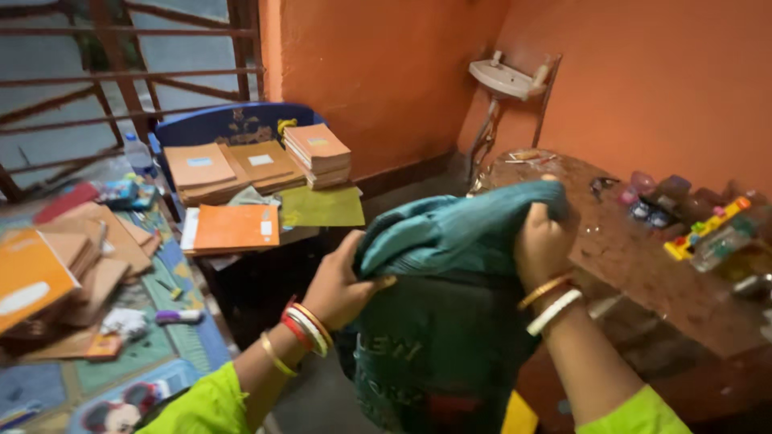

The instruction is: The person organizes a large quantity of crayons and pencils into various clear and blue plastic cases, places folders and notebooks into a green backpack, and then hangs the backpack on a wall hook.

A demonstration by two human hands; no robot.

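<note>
Lime-green sleeves sit at the bottom edge of the view, one on each forearm. Both hands grip a dark teal cloth backpack (438, 337) that hangs upright between them, in front of the body and above the floor.

Left hand (342, 281): fingers curled tight round the left side of the bag's folded-over top flap; wrist carries red, white and gold bangles (304, 328). Right hand (543, 241): closed in a fist on the right side of the same flap, gold and white bangles on the wrist. The flap is bunched and lifted, the bag body drooping below with pale lettering and a red patch low on its front.

Left of the bag lies a patterned blue-green mat (173, 341) with stacks of orange exercise books (32, 277), a purple-capped marker (178, 317) and crumpled paper. Right of the bag stands a dark brown speckled bench (643, 265) carrying small jars, a clear bottle and a yellow toy piece (708, 227).

Further back, a low bench (322, 207) holds more stacks of orange and tan notebooks (318, 153), with a blue chair back (225, 123) behind and a clear plastic bottle (139, 154) just beside it. A small white wall basin (505, 79) hangs on the orange wall (386, 72) at the far corner; a barred window (121, 72) is at far left.
</note>
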